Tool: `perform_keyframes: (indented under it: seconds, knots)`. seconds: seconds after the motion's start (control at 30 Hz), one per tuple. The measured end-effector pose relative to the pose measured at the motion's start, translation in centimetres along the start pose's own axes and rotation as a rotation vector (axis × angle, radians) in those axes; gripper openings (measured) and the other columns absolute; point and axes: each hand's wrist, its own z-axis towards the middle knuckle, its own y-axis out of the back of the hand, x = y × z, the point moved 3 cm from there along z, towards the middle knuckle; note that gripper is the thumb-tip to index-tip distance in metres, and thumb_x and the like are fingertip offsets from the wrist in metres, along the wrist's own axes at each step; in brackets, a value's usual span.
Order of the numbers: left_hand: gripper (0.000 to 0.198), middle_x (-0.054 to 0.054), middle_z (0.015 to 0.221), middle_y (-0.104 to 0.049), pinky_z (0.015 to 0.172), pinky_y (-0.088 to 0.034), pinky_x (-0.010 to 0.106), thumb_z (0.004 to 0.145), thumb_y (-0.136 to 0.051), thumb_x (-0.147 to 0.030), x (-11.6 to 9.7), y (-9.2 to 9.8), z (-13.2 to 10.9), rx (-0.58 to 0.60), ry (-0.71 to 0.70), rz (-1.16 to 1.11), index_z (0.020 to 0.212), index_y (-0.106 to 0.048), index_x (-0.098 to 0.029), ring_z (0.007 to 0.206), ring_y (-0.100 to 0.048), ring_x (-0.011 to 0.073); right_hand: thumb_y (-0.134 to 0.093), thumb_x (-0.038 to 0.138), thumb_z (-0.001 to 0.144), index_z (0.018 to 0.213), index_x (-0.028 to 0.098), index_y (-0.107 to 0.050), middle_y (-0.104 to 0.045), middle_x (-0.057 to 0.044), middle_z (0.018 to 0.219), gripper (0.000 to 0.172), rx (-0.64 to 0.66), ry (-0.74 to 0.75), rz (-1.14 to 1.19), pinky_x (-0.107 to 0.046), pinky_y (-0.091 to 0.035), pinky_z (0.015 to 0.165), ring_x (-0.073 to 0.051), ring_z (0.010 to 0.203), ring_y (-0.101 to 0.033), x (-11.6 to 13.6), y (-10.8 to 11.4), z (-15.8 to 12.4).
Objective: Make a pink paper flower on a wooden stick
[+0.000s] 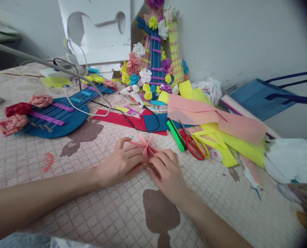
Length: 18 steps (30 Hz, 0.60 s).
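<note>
Between my hands is a pink folded fabric flower (146, 146), its pointed petals fanned out from a gathered centre. My left hand (125, 157) grips its left side, fingers bent over the petals. On the right, my right hand (166, 170) pinches the flower's lower edge with thumb and fingers. Both hands rest low over the patterned tablecloth (96, 210). The fingertips partly hide the flower's underside. To the right of it lie a green box cutter (176, 135) and red-and-yellow scissors (196, 146).
A blue guitar-shaped craft (65, 119) with fabric roses lies at left. A white glue gun (133, 94) with a black cord sits behind my hands. Pink cloth (192, 110) and yellow cloth (246, 148) are heaped at right, beside a small tape roll (216, 155). Flowered guitar crafts (155, 58) lean at the wall.
</note>
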Motion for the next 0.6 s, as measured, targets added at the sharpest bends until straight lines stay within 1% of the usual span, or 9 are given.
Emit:
perform_keyframes:
  seconds: [0.13, 0.27, 0.6]
  knots:
    - [0.014, 0.003, 0.085, -0.066, 0.098, -0.028, 0.045, 0.089, -0.046, -0.014, 0.09, -0.07, -0.13, -0.006, 0.039, -0.014, 0.085, -0.059, -0.018, 0.089, -0.058, 0.0176, -0.055, 0.015, 0.086, 0.082, 0.019, -0.057, -0.062, -0.004, 0.088, 0.006, -0.004, 0.010, -0.002, -0.037, -0.036, 0.077, -0.021, 0.091, -0.047, 0.17, -0.38, 0.24]
    - [0.014, 0.003, 0.086, -0.066, 0.098, -0.027, 0.045, 0.089, -0.046, -0.016, 0.28, -0.29, -0.31, 0.001, 0.077, -0.015, 0.084, -0.059, -0.017, 0.089, -0.058, 0.0174, -0.058, 0.017, 0.084, 0.082, 0.018, -0.056, -0.062, -0.004, 0.087, 0.003, -0.004, 0.007, 0.002, -0.037, -0.035, 0.076, -0.021, 0.091, -0.047, 0.08, -0.60, 0.28]
    - [0.014, 0.003, 0.090, -0.066, 0.099, -0.027, 0.045, 0.090, -0.046, -0.017, 0.25, -0.34, -0.26, 0.018, 0.086, -0.023, 0.086, -0.059, -0.019, 0.092, -0.058, 0.0177, -0.055, 0.015, 0.084, 0.080, 0.018, -0.055, -0.061, -0.004, 0.084, 0.005, 0.004, 0.020, -0.017, -0.037, -0.036, 0.077, -0.021, 0.090, -0.047, -0.01, -1.07, 0.38]
